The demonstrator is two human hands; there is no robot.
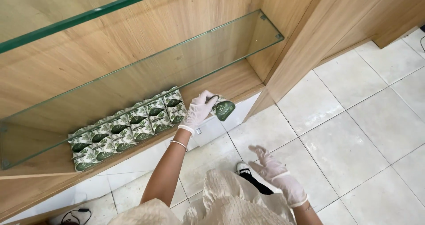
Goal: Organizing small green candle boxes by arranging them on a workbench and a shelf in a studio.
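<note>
My left hand (199,110), in a white glove, grips a small green-and-white patterned pouch (222,109) just in front of the bottom wooden shelf (230,81). A double row of several matching pouches (128,125) stands on that shelf, to the left of the held one. Lower down, over the tiled floor, my right hand (276,172), also gloved, hovers with fingers spread and nothing in it.
A glass shelf (146,70) spans the wooden cabinet above the pouches, with a second glass shelf (66,21) higher up. A wooden side panel (310,39) stands to the right. White floor tiles (354,132) lie below. A black cable (75,216) lies at bottom left.
</note>
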